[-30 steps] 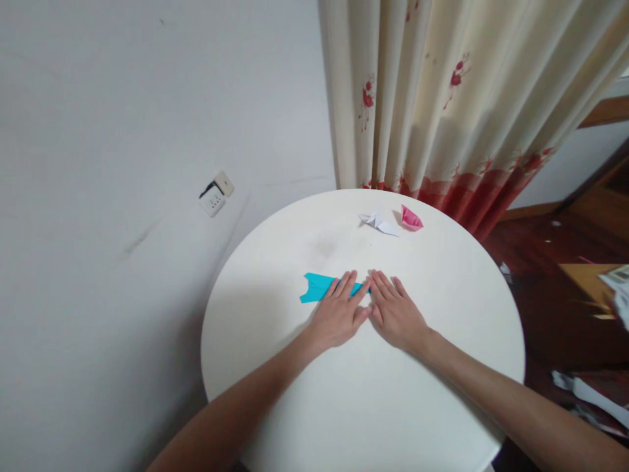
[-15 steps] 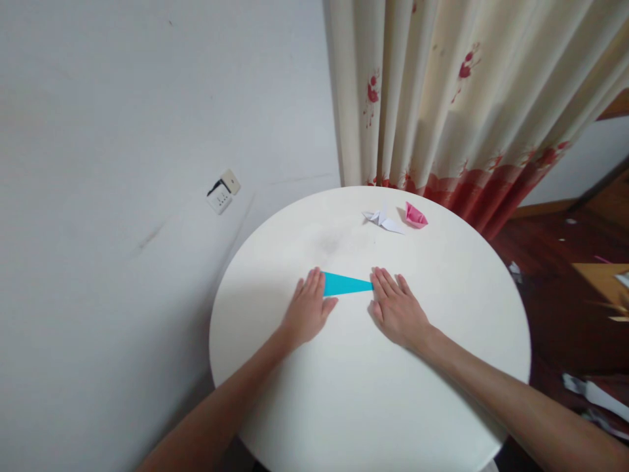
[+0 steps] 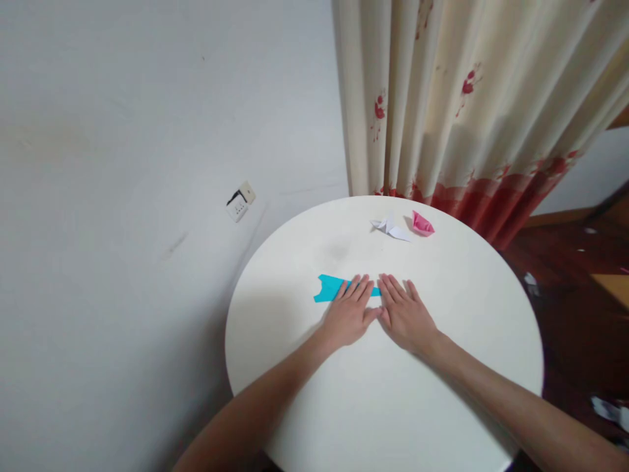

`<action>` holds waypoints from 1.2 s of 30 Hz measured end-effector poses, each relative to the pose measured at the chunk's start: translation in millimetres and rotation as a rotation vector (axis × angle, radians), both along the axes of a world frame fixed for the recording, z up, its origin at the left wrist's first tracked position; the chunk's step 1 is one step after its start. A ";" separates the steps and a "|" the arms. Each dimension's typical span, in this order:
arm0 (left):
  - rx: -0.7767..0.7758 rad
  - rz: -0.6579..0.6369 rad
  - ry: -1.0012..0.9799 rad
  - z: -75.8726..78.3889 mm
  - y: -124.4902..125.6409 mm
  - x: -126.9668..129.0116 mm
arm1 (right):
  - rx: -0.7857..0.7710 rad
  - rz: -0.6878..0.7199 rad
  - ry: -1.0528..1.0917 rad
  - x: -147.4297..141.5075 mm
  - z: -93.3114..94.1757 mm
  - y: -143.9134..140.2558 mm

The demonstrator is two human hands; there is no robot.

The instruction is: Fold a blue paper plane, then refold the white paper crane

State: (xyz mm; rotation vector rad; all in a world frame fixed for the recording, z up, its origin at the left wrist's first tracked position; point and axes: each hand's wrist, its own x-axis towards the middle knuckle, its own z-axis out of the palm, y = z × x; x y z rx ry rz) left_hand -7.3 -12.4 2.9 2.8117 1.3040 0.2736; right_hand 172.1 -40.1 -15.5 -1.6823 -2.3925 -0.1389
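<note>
A folded turquoise paper (image 3: 328,288) lies flat on the round white table (image 3: 373,406). My left hand (image 3: 350,316) rests flat on the paper's right part, fingers spread a little, and covers most of it. Only the notched left end shows. My right hand (image 3: 405,316) lies flat beside it, fingertips at the paper's pointed right tip. The two thumbs touch.
A white folded paper figure (image 3: 391,227) and a pink folded paper boat (image 3: 422,224) sit at the table's far edge. A cream curtain with red print (image 3: 466,111) hangs behind. A wall socket (image 3: 240,202) is on the wall at left. Dark wooden floor (image 3: 574,295) with scraps lies at right.
My left hand slid rightward along the turquoise paper, from its left end back to beside my right hand. The paper's notched left end shows again. The camera shifted slightly.
</note>
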 end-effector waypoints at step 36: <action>0.044 0.381 -0.068 -21.7 35.9 -143.6 | -0.058 0.055 0.030 -5.3 0.5 0.3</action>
